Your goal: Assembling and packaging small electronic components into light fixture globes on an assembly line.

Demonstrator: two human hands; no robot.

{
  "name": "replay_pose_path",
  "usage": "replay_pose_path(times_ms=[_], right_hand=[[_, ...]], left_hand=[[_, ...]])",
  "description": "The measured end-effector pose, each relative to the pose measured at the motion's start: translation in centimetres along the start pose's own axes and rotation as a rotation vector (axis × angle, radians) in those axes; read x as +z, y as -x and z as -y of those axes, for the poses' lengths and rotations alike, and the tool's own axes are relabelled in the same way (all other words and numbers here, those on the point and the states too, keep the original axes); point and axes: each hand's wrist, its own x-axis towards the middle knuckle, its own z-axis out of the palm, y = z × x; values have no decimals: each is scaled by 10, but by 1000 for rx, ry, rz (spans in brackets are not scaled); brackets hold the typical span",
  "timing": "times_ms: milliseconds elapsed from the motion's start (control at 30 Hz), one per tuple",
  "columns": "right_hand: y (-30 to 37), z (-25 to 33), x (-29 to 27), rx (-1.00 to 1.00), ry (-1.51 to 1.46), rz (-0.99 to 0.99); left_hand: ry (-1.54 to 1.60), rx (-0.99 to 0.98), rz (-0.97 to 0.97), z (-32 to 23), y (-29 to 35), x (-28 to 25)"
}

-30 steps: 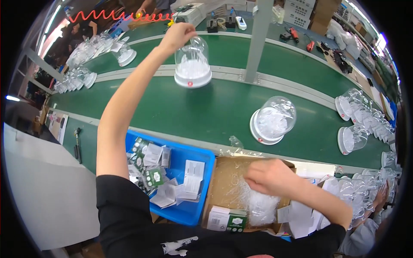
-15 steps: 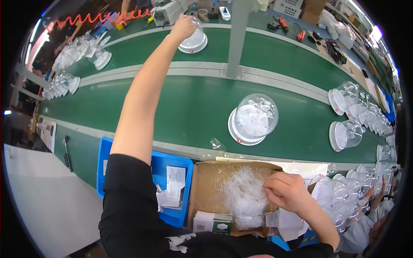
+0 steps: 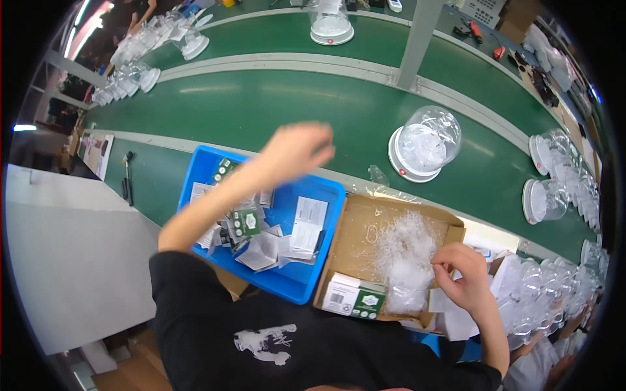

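My left hand (image 3: pixel 298 150), slightly blurred, hangs over the near edge of the green belt with its thumb apart from its fingers and nothing seen in it. My right hand (image 3: pixel 462 277) is closed in a pinch beside a heap of clear shredded filler (image 3: pixel 409 251); whatever it pinches, if anything, is too small to make out. The filler lies in a cardboard box (image 3: pixel 355 215) along with small green-and-white boxes (image 3: pixel 352 298). Ahead on the belt a clear dome (image 3: pixel 438 133) tilts away from me on a round white base (image 3: pixel 405 166), white material inside.
A blue tray (image 3: pixel 297 287) with folded leaflets and green cards adjoins the cardboard box on its left. Another domed piece (image 3: pixel 331 31) stands on the far belt. Rows of domes (image 3: pixel 544 287) crowd the right side. A metal post (image 3: pixel 418 45) rises between the belts.
My left hand has let go of the dome on the far belt and come back toward me. My right hand stays by the filler. The whole view has shifted, showing more of the blue tray.
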Motion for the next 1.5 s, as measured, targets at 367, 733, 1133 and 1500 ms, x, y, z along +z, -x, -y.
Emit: replay_pose_path(times_ms=[367, 733, 1133, 1500], right_hand=[[6, 53, 55, -94, -68, 165], [38, 57, 83, -133, -24, 106], [3, 72, 111, -237, 9, -326], [7, 48, 133, 245, -905, -434]], left_hand=[[562, -143, 226, -53, 149, 60], [605, -176, 199, -53, 149, 66], [519, 109, -245, -73, 140, 13], [904, 195, -392, -115, 152, 23]])
